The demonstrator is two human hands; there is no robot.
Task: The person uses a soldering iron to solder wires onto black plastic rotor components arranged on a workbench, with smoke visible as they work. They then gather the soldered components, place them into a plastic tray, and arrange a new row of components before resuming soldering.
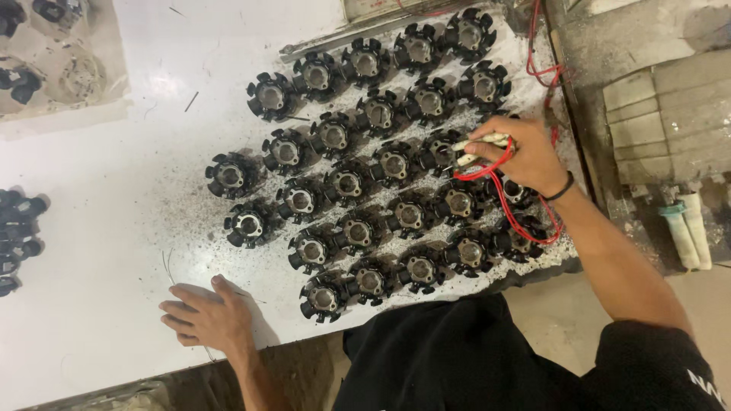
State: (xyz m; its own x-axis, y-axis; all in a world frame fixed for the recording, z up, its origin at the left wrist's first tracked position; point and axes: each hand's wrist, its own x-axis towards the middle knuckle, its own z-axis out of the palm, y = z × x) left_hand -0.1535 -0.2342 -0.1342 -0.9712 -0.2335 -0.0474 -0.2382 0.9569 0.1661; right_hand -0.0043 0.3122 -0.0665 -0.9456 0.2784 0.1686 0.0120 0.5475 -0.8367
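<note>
So the white counter (114,190) is packed with rows of black round stator cores (358,183), running from 7 o'clock up to 1 o'clock, with dark grit all around them. The right hand (525,156) sits at 3 o'clock over the cores, pinched shut on a pair of pale probes (480,148) with red wires (506,205) looping down. The left hand (205,316) is flat on the counter at 7 o'clock, fingers spread, holding nothing. More black parts (19,228) sit at the 9 o'clock edge.
</note>
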